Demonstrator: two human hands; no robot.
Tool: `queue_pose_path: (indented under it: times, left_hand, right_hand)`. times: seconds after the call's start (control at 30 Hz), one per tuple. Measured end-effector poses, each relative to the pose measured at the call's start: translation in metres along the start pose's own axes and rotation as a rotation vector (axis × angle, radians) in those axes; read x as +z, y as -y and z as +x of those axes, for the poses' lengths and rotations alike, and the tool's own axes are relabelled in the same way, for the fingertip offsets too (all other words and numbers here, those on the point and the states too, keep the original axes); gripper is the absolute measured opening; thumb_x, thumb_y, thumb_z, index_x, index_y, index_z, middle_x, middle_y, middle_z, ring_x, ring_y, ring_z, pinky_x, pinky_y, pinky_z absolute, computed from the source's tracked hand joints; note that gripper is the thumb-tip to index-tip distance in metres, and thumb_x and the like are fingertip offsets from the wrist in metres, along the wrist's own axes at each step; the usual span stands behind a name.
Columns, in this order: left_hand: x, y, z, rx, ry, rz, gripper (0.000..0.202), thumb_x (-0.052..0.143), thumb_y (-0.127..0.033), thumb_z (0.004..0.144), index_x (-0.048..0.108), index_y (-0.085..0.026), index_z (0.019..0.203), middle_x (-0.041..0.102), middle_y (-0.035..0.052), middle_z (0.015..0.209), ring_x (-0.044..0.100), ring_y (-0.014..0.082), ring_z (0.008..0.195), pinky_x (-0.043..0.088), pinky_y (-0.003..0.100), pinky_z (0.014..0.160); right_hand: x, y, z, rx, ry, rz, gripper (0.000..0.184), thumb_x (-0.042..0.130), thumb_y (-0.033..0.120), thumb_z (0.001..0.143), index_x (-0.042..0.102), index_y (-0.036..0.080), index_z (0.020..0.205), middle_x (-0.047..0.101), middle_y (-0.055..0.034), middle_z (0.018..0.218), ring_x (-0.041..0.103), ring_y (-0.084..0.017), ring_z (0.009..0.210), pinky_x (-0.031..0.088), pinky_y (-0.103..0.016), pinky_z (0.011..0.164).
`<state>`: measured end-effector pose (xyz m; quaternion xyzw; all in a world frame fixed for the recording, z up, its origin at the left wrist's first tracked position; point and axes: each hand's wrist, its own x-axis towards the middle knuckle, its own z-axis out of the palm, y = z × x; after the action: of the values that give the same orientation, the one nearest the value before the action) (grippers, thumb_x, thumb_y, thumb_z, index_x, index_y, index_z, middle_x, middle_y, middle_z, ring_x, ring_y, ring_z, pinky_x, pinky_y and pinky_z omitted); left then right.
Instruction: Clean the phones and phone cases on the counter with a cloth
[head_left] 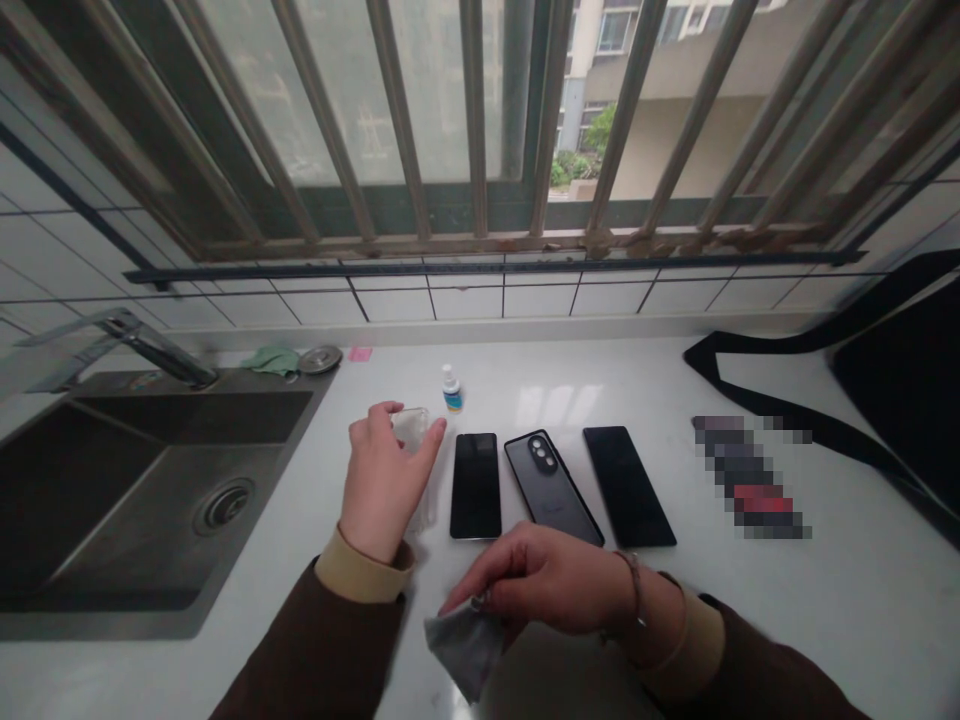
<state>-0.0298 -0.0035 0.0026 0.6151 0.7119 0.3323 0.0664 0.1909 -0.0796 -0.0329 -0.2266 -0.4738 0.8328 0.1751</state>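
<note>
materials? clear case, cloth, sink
Clear case: probably plastic or silicone, glossy; it is see-through with pale, shiny edges. Rigid or soft, can't tell.
Cloth: thin grey fabric, fairly matte, perhaps microfibre; it folds and hangs from the right hand.
Sink: metal, likely stainless steel, satin finish; grey with a soft, diffuse sheen.

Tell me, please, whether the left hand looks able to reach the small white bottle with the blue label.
Probably yes: the left hand is close, and nothing appears to stand between it and the bottle. If it is gripping the clear plastic phone case, which is hard to tell, it may need to release that first.
</note>
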Motion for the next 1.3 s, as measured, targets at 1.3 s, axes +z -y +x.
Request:
queue_pose_path:
  times: [1.3]
  left_hand:
    - [0.039, 0.002, -0.014, 0.55, 0.361, 0.083, 0.035, 0.044, -0.023, 0.112, 0.064, -0.013, 0.139, 0.073, 0.0172, 0.136, 0.064, 0.0312, 0.131, 0.043, 0.059, 0.123]
  right_hand:
    - [-0.034, 0.031, -0.008, -0.284, -0.762, -0.862, 0.033, 0.055, 0.022, 0.1, 0.085, 0.028, 0.113, 0.082, -0.0013, 0.087, 0.078, -0.024, 0.09, 0.026, -0.069, 0.131]
